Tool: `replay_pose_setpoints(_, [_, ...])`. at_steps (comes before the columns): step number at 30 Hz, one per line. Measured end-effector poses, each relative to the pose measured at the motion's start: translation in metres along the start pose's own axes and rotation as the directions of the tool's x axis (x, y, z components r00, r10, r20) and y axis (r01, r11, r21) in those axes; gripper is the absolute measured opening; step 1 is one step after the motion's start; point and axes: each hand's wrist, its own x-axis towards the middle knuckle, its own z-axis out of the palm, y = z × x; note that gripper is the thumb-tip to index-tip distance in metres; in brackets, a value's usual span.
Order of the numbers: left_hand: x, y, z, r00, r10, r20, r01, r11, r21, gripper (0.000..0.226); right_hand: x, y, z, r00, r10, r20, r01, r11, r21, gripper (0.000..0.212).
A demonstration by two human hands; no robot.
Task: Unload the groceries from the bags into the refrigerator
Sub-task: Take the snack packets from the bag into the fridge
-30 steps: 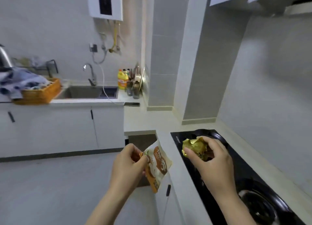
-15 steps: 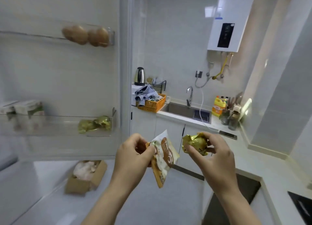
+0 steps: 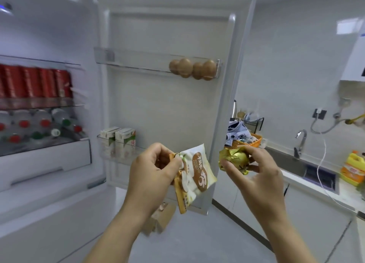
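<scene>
- Hands first: the left hand [image 3: 153, 172] pinches the top corner of a white-and-brown snack packet [image 3: 197, 176], which hangs tilted below the fingers. The right hand [image 3: 256, 168] cups a gold foil-wrapped ball [image 3: 234, 160] between thumb and fingertips.
- Both items are held just in front of the open refrigerator door [image 3: 167, 104], and neither is stowed yet.
- Stowing the pair in the door looks like the step in hand. The lower door bin [image 3: 140, 152], near the left hand, seems to have room to the right of the milk cartons [image 3: 124, 136].
- I would place one item at a time: slide the packet in upright so it cannot flop over the rim, then set the ball low against the bin wall so it cannot roll.
- The upper door shelf [image 3: 134, 62] carries brown round things [image 3: 192, 68] at its right end, perhaps eggs, though blur leaves me unsure.
- Inside the refrigerator, red cans [image 3: 35, 83] stand above capped bottles [image 3: 39, 124].
- A cardboard box [image 3: 162, 217] sits on the pale floor under the door.
- The tabletop [image 3: 292, 176] along the right wall bears an orange basket [image 3: 246, 142], a sink [image 3: 316, 174] with its tap [image 3: 300, 142], and a yellow bottle [image 3: 353, 168].
</scene>
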Motion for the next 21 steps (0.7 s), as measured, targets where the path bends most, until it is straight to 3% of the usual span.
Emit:
replay_pose_setpoints(12, [0.06,0.003,0.003,0.961,0.107,-0.256,-0.061,0.981,0.183,0.016,0.063,0.045,0.053,0.994,-0.065,0.094,0.048,0.984,0.173,0.041])
replay_pose_setpoints(21, [0.091,-0.022,-0.001,0.938,0.115,-0.326,-0.047,0.977,0.21,0.014,0.079,0.059,0.087,0.982,-0.037,0.185,0.013,0.991,0.13,0.039])
